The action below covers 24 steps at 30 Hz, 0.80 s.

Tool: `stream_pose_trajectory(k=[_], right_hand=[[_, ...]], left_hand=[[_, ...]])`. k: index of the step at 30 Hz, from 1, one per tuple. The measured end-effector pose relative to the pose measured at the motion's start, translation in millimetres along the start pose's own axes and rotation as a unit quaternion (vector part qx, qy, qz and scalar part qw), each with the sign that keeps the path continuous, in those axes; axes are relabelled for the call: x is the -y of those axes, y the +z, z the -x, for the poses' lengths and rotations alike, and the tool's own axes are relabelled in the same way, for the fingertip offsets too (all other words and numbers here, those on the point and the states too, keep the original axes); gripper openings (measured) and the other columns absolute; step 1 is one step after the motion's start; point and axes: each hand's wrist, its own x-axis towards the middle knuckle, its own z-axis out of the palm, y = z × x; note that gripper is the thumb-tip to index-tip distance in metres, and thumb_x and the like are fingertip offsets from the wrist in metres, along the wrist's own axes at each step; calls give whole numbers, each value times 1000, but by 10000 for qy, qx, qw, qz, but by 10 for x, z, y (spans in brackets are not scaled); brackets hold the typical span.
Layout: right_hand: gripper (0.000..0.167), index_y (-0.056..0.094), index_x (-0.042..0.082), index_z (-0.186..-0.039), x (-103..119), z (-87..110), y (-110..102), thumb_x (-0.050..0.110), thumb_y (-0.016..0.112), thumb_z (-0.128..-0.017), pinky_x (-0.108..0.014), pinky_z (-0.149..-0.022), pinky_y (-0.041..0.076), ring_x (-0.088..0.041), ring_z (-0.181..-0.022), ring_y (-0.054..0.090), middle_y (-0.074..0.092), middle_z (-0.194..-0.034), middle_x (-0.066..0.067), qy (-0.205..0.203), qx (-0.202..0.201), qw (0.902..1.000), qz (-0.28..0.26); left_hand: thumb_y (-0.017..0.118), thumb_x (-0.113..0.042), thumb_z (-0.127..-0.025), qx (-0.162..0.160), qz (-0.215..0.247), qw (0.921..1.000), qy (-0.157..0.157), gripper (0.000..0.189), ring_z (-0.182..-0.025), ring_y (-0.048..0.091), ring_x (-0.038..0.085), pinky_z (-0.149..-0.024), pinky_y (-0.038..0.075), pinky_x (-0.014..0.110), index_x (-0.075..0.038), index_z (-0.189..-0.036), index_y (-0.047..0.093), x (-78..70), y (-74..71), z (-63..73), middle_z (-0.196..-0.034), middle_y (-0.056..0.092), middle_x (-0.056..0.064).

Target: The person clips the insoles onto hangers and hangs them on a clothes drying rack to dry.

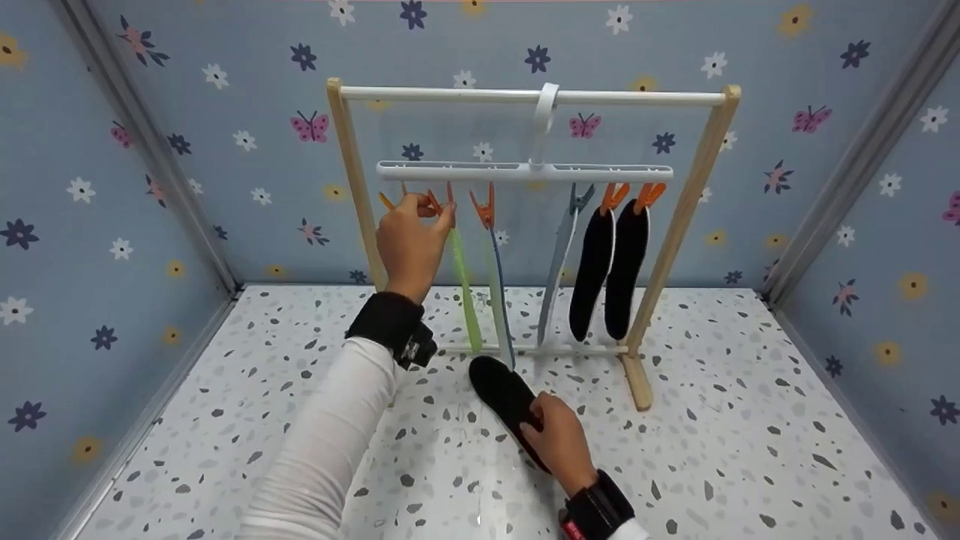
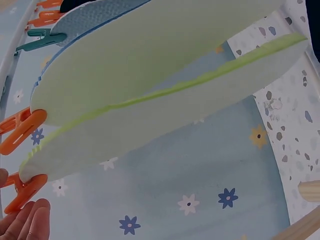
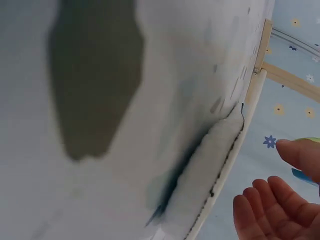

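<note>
In the head view my left hand (image 1: 414, 244) is raised to the left half of a white hanger (image 1: 465, 172). Its thumb and fingers pinch an orange clothespin (image 2: 27, 192) that clips a lime-green insole (image 2: 165, 107). Beside it, another orange clothespin (image 1: 486, 214) bears a pale insole with a blue edge (image 1: 498, 292). My right hand (image 1: 561, 442) is low, over a black insole (image 1: 499, 390) on the speckled surface. The right wrist view shows its fingers loosely extended, the thumb apart, and the pale-edged insole (image 3: 205, 175) beside them.
The hanger hooks over a wooden stand's white rail (image 1: 450, 94). On its right half hang a grey-blue insole (image 1: 557, 277) and two black insoles (image 1: 627, 274), clipped by clothespins. Flowered panels (image 1: 112, 247) enclose the speckled surface (image 1: 720, 450).
</note>
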Motion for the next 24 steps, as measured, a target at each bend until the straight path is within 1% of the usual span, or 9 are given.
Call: stream_pose_trajectory(k=[4,8,11,14,17,21,24], right_hand=[[23,58,3,-90,-13,-13,-26,5,76,-75,-34,-68,47,-18,-75,55,58,-83,-5,50,160,9998,91],[27,58,1,-89,-44,-38,-60,4,78,-70,-36,-67,48,-20,-75,56,57,-83,-7,-11,323,9991,288],[30,58,1,-87,-61,-55,-71,5,80,-68,-36,-64,46,-20,-72,54,55,-80,-7,-44,444,9979,474],[34,58,-2,-90,-69,-62,-68,7,81,-67,-38,-65,47,-22,-72,55,55,-81,-9,33,652,9958,636],[38,59,-5,-93,-70,-72,-61,8,83,-66,-40,-67,48,-25,-74,56,56,-83,-11,131,823,9935,781],[42,58,-6,-94,-70,-86,-51,10,84,-64,-41,-67,49,-29,-74,57,56,-82,-13,121,798,9915,1020],[43,58,-6,-93,-71,-92,-48,11,84,-64,-42,-66,50,-30,-73,58,56,-81,-14,132,786,9902,1145]], left_hand=[[69,-32,-86,36,204,9998,74,30,-80,65,24,-69,49,37,-4,-98,68,36,-16,90,-91,71,10],[71,-30,-85,64,473,9988,129,30,-74,65,22,-63,49,35,-5,-99,68,66,-49,193,-89,71,9],[71,-30,-85,147,645,9978,107,30,-72,65,20,-64,50,34,-4,-101,68,104,-92,263,-89,71,9],[70,-31,-85,285,710,9971,47,31,-73,66,20,-67,52,33,-5,-102,67,155,-139,322,-91,71,9],[70,-28,-86,357,838,9958,-26,30,-73,67,21,-67,53,34,-5,-104,67,206,-193,372,-92,71,9],[71,-26,-85,356,982,9944,-133,29,-71,67,20,-66,53,34,-5,-104,68,272,-261,429,-91,71,9],[71,-28,-85,394,990,9941,-200,30,-71,67,19,-66,53,33,-6,-105,68,323,-298,472,-90,71,7]])
